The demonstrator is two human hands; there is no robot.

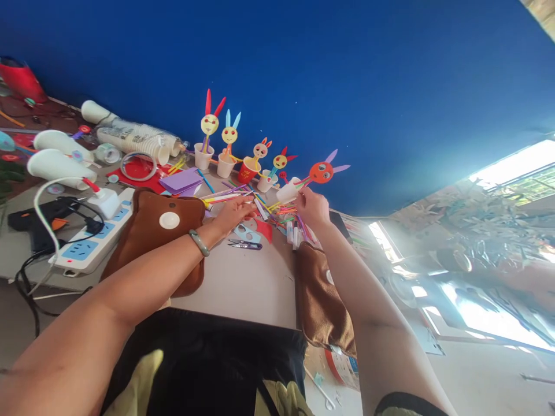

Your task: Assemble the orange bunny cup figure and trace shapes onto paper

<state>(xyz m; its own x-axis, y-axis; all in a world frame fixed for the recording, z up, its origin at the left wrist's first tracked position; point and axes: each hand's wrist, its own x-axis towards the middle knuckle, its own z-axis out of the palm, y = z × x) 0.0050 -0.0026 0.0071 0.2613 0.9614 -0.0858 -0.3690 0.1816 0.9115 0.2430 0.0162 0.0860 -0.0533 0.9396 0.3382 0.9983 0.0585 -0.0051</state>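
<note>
My left hand (pixel 236 212) is low over a pile of coloured craft sticks (pixel 228 193), fingers drawn together; a small pale bit shows at the fingertips, too small to name. On the right, my right hand (pixel 313 207) has its fingers closed at the rim of a tilted white paper cup (pixel 287 191). A stem leans out of this cup, carrying an orange-red rabbit head (pixel 321 172) with lilac ears. The fingers partly hide the rim and stem. Thread snips (pixel 245 245) lie below my hands, beside light-blue paper (pixel 247 233) with holes and a red paper piece (pixel 263 230).
Several rabbit figures stand in paper cups (pixel 203 156) along the blue wall. Brown hot-water bags (pixel 173 248) lie at both sides. At left are a power strip (pixel 93 237) with cables, a glue gun (pixel 41 219), purple paper (pixel 182 181) and stacked cups (pixel 134 140).
</note>
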